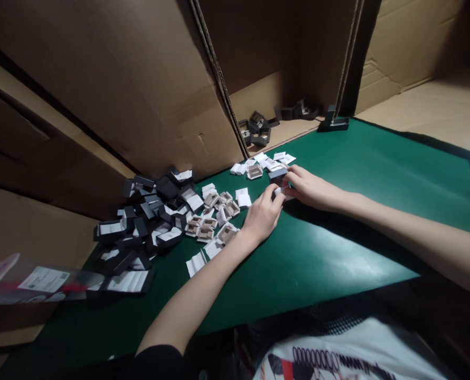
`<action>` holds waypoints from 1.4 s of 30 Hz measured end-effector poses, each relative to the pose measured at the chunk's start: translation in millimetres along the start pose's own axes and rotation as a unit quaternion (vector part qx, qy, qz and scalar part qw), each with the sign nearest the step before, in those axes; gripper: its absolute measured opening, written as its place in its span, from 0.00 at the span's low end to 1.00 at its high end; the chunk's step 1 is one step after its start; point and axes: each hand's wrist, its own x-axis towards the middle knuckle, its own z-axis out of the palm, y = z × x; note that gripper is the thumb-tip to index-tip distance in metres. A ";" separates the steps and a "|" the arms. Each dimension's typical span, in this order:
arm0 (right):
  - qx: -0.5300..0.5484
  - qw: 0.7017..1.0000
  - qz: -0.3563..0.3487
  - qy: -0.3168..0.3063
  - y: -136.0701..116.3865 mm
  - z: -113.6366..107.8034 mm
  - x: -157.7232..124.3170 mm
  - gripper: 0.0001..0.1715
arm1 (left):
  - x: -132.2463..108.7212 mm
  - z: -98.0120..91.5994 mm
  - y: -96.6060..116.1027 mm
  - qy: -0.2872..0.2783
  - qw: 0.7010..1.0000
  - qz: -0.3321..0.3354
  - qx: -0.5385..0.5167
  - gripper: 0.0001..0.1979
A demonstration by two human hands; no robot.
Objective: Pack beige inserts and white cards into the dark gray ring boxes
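Clock directions are read from the hands. The left hand [261, 214] comes in from 7 o'clock, its grip pinching a small white folded-card insert [281, 190] between thumb and finger. The right hand [306, 187], from 4 o'clock, pinches the insert's other side; whether its fingers also press the dark box [278, 174] just behind, at 12 o'clock, I cannot tell. The insert sits at the fingertips, low over the green counter [330, 248]. A light, even pinch on the card's edges would likely suit it best, since hard pressure could crease the folds; levelling both sides together should stop it twisting.

Just beside, toward 11 o'clock, lie loose white card pieces [261, 158], close enough for the knuckles to nudge. At 8 to 9 o'clock, folded card trays [206, 232] spread alongside the left forearm and could snag it. Past them, a heap of black boxes [167, 187], many lined in white, crowds the left; a clear plastic bag [80, 278] juts in by its near side.

Farther off, a cardboard partition [171, 89] blocks reach toward 10 o'clock. Dark cases [257, 120] sit in the cardboard compartment [259, 92] toward 11, and another upright-lidded case [340, 124] stands between 1 and 2.
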 end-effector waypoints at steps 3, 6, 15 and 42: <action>-0.005 1.000 -0.001 -0.003 -1.0 -2.7 -0.5 0.09 | -0.5 1.0 -0.4 -0.010 1.000 -0.006 0.003 0.08; -0.001 1.000 -0.011 0.000 -0.9 -4.5 -0.9 0.10 | -0.7 0.6 -0.5 -0.010 1.000 -0.003 0.009 0.08; -0.016 1.000 -0.001 0.009 0.4 -0.7 0.2 0.13 | -0.7 -1.7 3.8 0.008 1.000 0.003 0.023 0.09; -0.203 0.974 -0.057 0.082 -12.5 -9.0 3.0 0.13 | 1.8 -5.7 4.8 -0.040 0.997 -0.007 0.061 0.16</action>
